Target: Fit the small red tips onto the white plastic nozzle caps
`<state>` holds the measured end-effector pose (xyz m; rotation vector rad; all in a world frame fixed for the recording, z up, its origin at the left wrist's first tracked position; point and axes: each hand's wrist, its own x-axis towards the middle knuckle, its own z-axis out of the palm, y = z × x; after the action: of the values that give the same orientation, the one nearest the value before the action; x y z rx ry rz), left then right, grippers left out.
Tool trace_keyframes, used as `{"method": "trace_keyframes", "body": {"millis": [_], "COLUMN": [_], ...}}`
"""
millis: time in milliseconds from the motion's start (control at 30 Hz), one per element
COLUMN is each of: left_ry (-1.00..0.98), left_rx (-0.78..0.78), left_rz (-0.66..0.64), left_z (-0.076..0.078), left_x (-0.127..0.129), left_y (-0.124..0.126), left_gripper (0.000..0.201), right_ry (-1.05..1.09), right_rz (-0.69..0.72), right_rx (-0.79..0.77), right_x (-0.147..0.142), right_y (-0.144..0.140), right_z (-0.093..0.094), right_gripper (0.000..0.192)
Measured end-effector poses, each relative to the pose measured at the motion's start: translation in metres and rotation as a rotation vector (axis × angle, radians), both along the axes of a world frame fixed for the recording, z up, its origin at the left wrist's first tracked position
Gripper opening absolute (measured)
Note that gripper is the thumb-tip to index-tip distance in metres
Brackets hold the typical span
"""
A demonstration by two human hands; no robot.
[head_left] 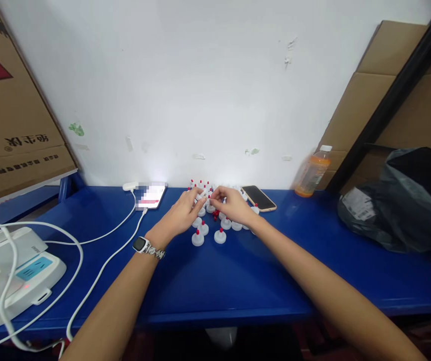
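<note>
My left hand (185,212), a watch on its wrist, is closed around a white nozzle cap (201,196), partly covered by the fingers. Just to its right, my right hand (235,205) pinches with thumb and forefinger; what lies between the fingertips is too small to make out. Both hands hover over a cluster of white nozzle caps with red tips. Standing nearest me are a red-tipped nozzle cap (197,239) and a second red-tipped nozzle cap (220,236). A small pile of loose red tips (216,215) lies among them, below my right fingertips.
A lit phone (153,196) on a white cable lies left, and a dark phone (258,197) right. An orange drink bottle (313,173) stands by the wall. A power strip (30,281) sits front left on the blue table (230,281); a black plastic bag (399,200) is at right.
</note>
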<state>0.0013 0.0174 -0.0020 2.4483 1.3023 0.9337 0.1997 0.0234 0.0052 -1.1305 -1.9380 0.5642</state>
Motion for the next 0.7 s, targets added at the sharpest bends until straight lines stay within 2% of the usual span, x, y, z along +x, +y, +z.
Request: {"method": "trace_keyframes", "body": {"millis": [100,233,533,700], "left_ry": [0.006,0.008,0.03,0.016], "left_rx": [-0.004,-0.014,-0.011,-0.018], "left_rz": [-0.039,-0.09,-0.091,-0.082], "left_z": [0.001,0.004,0.008,0.007], "left_x": [0.007,0.015,0.02,0.02], "left_y": [-0.005,-0.011,-0.02,-0.019], "left_gripper": [0.04,0.039,0.038,0.037], "right_ry": [0.347,0.558,0.633,0.506], "right_rz": [0.015,-0.014,-0.106,-0.114], "right_rx": [-0.077,-0.115,-0.067,0.022], "right_x": [0.009,0.007,-0.004,-0.006], "right_y": [0.0,0.0,-0.007,-0.014], "right_z": [-0.001,-0.005,-0.006,-0.006], "right_gripper": [0.026,0.032,0.038,0.032]}}
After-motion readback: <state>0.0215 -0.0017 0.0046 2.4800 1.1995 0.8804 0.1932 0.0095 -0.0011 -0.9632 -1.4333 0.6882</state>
